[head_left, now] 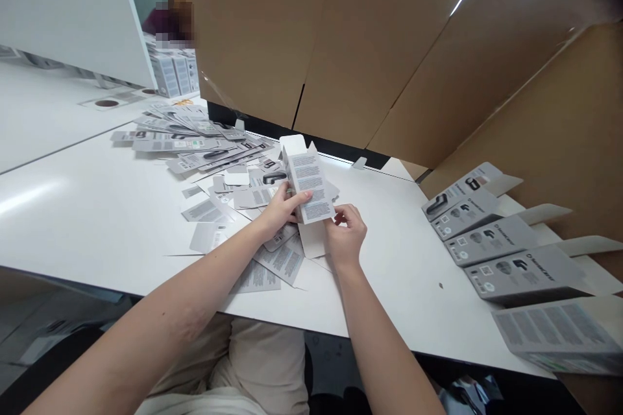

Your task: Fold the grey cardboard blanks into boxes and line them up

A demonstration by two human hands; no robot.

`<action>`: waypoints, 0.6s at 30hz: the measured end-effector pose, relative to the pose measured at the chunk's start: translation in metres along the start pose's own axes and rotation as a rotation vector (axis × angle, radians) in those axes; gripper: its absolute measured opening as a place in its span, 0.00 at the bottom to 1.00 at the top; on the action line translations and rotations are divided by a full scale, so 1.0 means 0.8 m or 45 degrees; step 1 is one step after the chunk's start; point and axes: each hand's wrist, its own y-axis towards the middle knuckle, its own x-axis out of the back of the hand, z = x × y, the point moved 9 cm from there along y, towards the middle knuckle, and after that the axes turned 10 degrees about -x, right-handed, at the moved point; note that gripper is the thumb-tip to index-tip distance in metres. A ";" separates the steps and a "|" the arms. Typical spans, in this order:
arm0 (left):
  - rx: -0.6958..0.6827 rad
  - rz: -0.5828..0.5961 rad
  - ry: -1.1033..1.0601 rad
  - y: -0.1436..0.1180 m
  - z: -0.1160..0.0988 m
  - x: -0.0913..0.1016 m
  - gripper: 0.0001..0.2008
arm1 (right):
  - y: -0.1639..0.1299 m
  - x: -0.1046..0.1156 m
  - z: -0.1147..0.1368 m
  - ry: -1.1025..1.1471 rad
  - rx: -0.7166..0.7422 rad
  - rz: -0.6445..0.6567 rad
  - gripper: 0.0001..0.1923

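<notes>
I hold a small grey printed carton [306, 181] upright above the white table [97, 220], its top flap open. My left hand [282, 209] grips its left side and lower edge. My right hand [346, 233] pinches the bottom flap at the carton's lower right. Under and behind my hands lies a loose heap of flat, unfolded cartons [214, 155], spread toward the far left.
A row of several folded cartons [491, 233] lies on its side at the right, flaps open. Big brown cardboard sheets [389, 45] stand behind the table. More boxes [172, 74] and another person [175, 13] are at the far left.
</notes>
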 end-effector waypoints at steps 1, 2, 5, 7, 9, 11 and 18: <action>0.002 0.005 0.001 0.000 0.000 -0.001 0.44 | 0.000 0.000 0.000 0.002 -0.001 -0.002 0.10; 0.002 0.008 0.002 0.000 0.000 -0.001 0.44 | 0.000 0.000 0.000 0.004 -0.002 -0.002 0.09; 0.005 0.015 0.007 -0.001 -0.001 -0.002 0.44 | 0.001 0.000 0.000 0.012 -0.005 0.000 0.10; 0.007 0.020 0.010 -0.001 -0.001 -0.003 0.44 | 0.000 0.000 -0.001 0.013 -0.011 0.001 0.11; 0.007 0.023 0.010 0.000 0.000 -0.003 0.44 | 0.000 0.000 -0.001 0.010 -0.021 0.000 0.11; 0.003 0.016 0.005 0.001 0.000 -0.001 0.44 | 0.000 -0.001 -0.001 0.008 -0.030 0.000 0.09; -0.013 0.008 0.001 0.002 -0.003 0.000 0.44 | -0.002 -0.005 0.001 -0.030 -0.028 0.022 0.08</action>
